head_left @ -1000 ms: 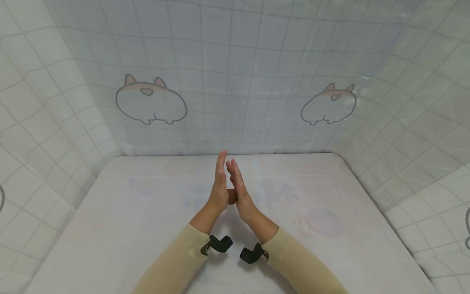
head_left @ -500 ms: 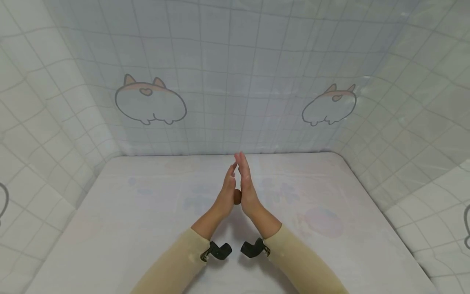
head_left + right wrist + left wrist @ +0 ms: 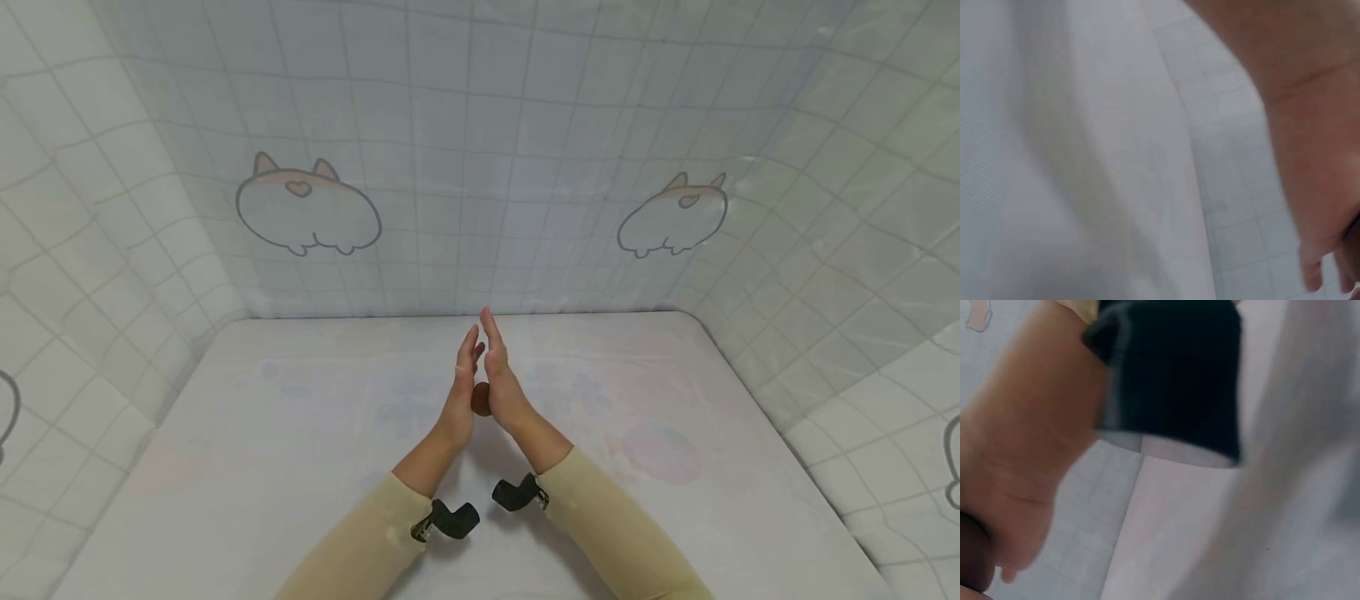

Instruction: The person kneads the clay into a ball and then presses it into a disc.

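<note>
The left hand (image 3: 459,402) and right hand (image 3: 505,392), fingers straight, press the small round brown ball (image 3: 481,399) of unclear material from its opposite sides, so gentle, even palm pressure seems best

The left sleeve (image 3: 352,546) and right sleeve (image 3: 626,533) are plain pale yellow-beige, long and smooth, the right one creased near the picture's lower edge. Each cuff carries a stubby black elbow-shaped piece, the left mount (image 3: 457,522) and right mount (image 3: 513,494), joined by a small clip with glinting, metallic-looking detail. In the left wrist view the black piece looks broad, blurred and blue-black. The left hand (image 3: 460,404) and right hand (image 3: 505,389) are bare
</note>
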Motion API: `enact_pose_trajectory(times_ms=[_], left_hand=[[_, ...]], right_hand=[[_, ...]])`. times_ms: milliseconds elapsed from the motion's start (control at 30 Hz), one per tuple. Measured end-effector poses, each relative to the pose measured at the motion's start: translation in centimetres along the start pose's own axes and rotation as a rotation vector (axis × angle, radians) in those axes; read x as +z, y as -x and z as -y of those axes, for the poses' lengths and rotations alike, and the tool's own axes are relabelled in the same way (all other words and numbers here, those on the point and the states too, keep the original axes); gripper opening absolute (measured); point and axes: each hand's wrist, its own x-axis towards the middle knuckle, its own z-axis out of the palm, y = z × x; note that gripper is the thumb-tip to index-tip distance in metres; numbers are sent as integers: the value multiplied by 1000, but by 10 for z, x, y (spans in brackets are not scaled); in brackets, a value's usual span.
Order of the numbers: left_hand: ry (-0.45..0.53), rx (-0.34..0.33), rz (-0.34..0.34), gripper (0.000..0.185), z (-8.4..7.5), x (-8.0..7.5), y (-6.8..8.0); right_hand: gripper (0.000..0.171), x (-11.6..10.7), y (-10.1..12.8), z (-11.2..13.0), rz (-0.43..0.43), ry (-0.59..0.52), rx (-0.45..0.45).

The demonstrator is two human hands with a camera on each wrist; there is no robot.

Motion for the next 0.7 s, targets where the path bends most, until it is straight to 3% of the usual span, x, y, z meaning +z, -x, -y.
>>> enact_pose_trajectory(times_ms=[233, 467, 700], left_hand=[[38, 86, -67, 95, -5, -3, -3], [24, 86, -144, 102, -8, -5, -8], [-5, 100, -251, 104, -13, -9, -13]], right_hand=[[102, 5, 7, -4, 54, 12, 29], [93, 12, 19, -11, 71, -36, -145], [93, 18, 28, -5, 134, -108, -258]])
